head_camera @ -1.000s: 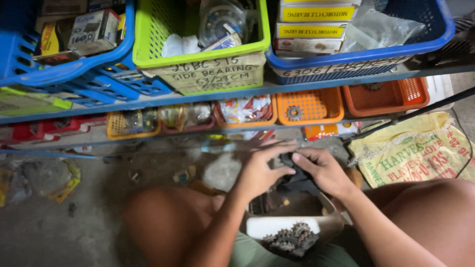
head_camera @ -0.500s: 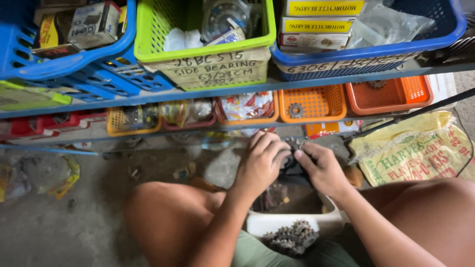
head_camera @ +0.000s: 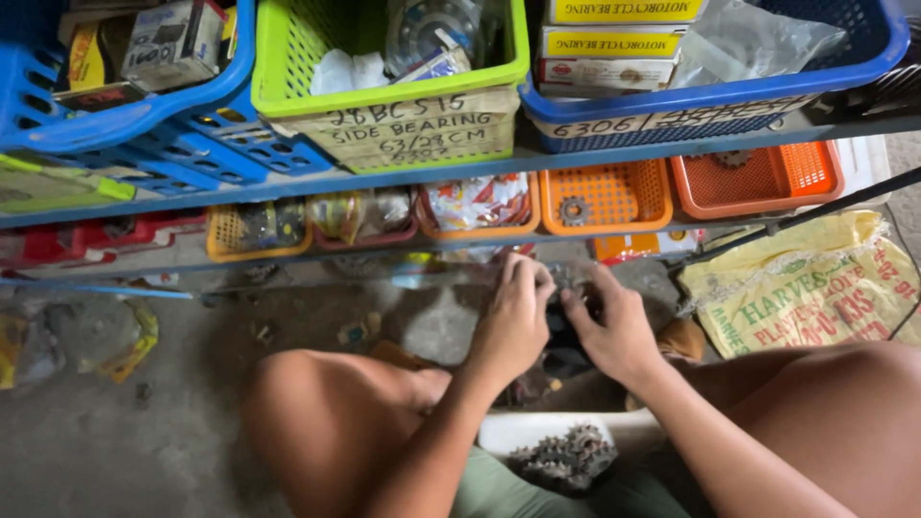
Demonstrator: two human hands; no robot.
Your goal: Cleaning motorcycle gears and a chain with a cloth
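Observation:
My left hand (head_camera: 513, 321) and my right hand (head_camera: 614, 331) are close together just below the lowest shelf edge. Both are closed on a small dark metal part (head_camera: 566, 288) held between the fingertips; most of it is hidden by the fingers. Under my wrists, between my bare knees, stands a white tub (head_camera: 499, 434) holding a pile of dark toothed sprockets (head_camera: 564, 459).
A shelf rack stands ahead: a green basket (head_camera: 384, 96) and blue baskets (head_camera: 710, 91) on top, small orange trays (head_camera: 604, 197) and a yellow tray (head_camera: 257, 235) below. A yellow sack (head_camera: 806, 288) lies at right. Scraps litter the concrete floor (head_camera: 115, 422) at left.
Both hands have risen slightly toward the shelf and stayed together on the part. The view has tilted a little, showing more of the baskets above.

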